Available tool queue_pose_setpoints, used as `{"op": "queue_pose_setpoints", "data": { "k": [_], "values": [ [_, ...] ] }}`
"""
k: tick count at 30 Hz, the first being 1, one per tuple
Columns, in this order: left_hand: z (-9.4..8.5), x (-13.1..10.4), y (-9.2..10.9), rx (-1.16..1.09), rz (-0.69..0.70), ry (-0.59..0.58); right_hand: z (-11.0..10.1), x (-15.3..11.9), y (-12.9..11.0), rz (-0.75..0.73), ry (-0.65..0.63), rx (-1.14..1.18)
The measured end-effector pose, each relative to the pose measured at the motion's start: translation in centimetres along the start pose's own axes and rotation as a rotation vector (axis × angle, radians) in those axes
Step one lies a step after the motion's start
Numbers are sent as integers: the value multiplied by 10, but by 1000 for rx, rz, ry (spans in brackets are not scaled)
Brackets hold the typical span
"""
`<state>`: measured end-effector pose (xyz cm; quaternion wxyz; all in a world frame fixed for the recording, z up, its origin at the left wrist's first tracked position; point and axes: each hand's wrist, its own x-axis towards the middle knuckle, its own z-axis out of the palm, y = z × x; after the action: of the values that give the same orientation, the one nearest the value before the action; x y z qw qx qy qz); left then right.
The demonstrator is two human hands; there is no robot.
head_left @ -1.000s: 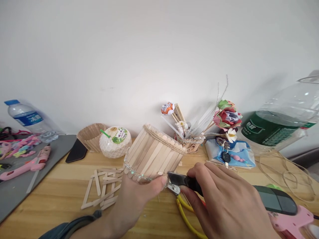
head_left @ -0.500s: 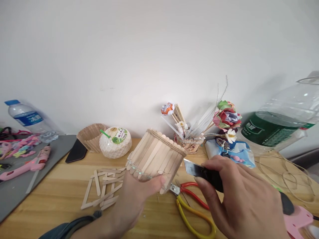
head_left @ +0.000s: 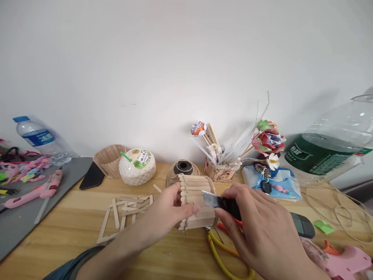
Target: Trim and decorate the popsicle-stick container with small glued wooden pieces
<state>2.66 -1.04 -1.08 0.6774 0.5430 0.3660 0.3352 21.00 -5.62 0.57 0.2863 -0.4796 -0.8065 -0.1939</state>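
My left hand [head_left: 171, 208] grips a round holder made of popsicle sticks [head_left: 201, 184], now on its side, its thumb pressed on the near side by a glittery trim line. Twine runs round the holder's other end. In my right hand [head_left: 259, 221] is a black utility knife [head_left: 230, 206]; its blade lies over the sticks, and I cannot tell whether it touches them. Under the right hand, pliers with yellow and red handles [head_left: 217, 249] lie partly hidden. Behind the holder stands a spool of twine [head_left: 183, 168].
Loose popsicle sticks [head_left: 115, 214] lie at left, before a white coconut [head_left: 138, 167] and a stick-built cup [head_left: 107, 155]. At the back stands a decorated box [head_left: 223, 173] with paper flowers. Pink glue guns [head_left: 346, 260] lie on both sides. A big bottle [head_left: 317, 153] stands at right.
The holder has turned onto its side and dropped slightly, uncovering the twine spool. My right hand has moved left and down, bringing the knife blade over the sticks.
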Motion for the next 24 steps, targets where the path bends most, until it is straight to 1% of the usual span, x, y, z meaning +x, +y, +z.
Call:
{"op": "queue_pose_setpoints", "data": {
  "k": [1,4,5,7,9,12,15,18,21,24],
  "values": [
    [-2,0,0,18,-9,7,1,0,0,-7,2,-14],
    [-5,-3,1,44,-22,128,2,0,-1,-29,13,-54],
    [-5,-5,2,43,-15,141,3,-1,-1,-41,19,-68],
    [-5,-7,5,58,22,112,4,-1,-1,-69,34,-103],
    [-3,-9,8,125,62,83,6,-1,-1,-95,44,-131],
    [0,-10,10,208,64,143,8,-2,-1,-110,42,-145],
    [2,-12,9,165,31,201,10,-2,-2,-116,28,-138],
    [4,-14,6,130,67,206,12,-2,-3,-124,11,-126],
    [4,-14,3,168,118,211,14,-3,-3,-138,-1,-114],
    [4,-13,2,191,134,221,14,-3,-3,-145,-6,-107]
  ]
}}
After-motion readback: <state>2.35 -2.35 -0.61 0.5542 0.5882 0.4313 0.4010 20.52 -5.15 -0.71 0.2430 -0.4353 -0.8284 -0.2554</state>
